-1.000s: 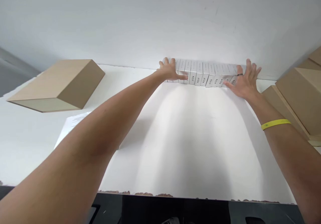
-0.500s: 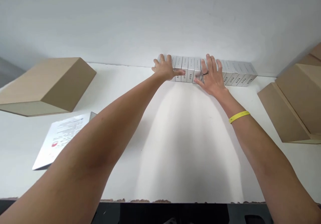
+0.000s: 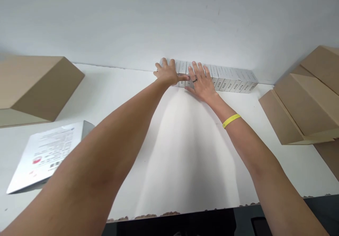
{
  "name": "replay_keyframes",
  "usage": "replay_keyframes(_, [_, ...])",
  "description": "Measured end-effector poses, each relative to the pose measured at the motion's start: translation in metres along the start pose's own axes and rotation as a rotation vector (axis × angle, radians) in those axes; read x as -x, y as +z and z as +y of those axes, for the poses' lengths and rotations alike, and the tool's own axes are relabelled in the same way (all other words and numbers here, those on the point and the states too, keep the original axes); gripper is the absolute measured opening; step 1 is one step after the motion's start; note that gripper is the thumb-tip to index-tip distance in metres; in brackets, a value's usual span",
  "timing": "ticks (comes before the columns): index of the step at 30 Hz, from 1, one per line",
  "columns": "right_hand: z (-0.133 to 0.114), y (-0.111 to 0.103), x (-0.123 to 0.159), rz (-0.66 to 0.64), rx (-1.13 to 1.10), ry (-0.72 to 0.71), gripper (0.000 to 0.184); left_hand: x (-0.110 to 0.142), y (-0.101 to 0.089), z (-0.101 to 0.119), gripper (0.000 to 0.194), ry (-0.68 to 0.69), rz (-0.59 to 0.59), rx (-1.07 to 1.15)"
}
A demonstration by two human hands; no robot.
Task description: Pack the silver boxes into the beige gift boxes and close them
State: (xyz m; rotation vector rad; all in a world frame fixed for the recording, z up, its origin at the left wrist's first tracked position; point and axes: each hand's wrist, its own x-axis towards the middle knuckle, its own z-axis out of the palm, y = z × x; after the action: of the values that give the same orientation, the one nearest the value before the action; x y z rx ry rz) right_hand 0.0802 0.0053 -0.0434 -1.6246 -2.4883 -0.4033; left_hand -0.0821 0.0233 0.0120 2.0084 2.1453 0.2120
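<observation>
In the head view, the left hand (image 3: 167, 74), fingers spread, lies on the near end of the boxes (image 3: 231, 79), a row against the wall (image 3: 159, 20); the right hand (image 3: 203, 84), fingers slightly fanned, touches the row just beside it, with more boxes running out to its right, towards the cartons (image 3: 304, 102)

White wall behind a white table
The wall (image 3: 148, 20) meets the back edge of the table (image 3: 127, 193), whose front edge looks chipped; soft light and shadow streak its middle, with darkness below.
</observation>
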Motion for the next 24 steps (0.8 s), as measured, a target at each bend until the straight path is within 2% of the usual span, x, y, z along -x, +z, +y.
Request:
replay_keyframes(5, [-0.01, 0.0, -0.006, 0.001, -0.145, -0.04, 0.087, -0.005, -0.002, 0.002, 0.112, -0.013, -0.04, -0.011])
replay_keyframes(9, [-0.012, -0.001, -0.015, 0.016, -0.2, -0.003, 0.088, -0.01, -0.006, 0.0, 0.125, 0.018, -0.11, -0.01])
replay_keyframes(12, [-0.017, -0.012, 0.005, 0.038, -0.241, -0.015, 0.088, -0.01, -0.006, -0.004, 0.13, 0.043, -0.09, 0.032])
replay_keyframes(15, [-0.022, -0.031, 0.061, 0.091, -0.284, 0.015, 0.086, -0.008, -0.008, -0.008, 0.127, 0.087, -0.071, 0.06])
replay_keyframes(19, [-0.011, -0.053, 0.171, 0.21, -0.324, 0.2, 0.087, -0.005, -0.026, -0.011, 0.14, 0.09, -0.085, 0.059])
replay_keyframes(21, [0.01, -0.064, 0.225, 0.33, -0.308, 0.342, 0.083, -0.001, -0.041, -0.014, 0.146, 0.068, -0.043, 0.071])
replay_keyframes(24, [0.062, -0.084, 0.29, 0.604, -0.226, 0.655, 0.086, 0.014, -0.067, -0.026, 0.134, 0.159, 0.123, 0.035])
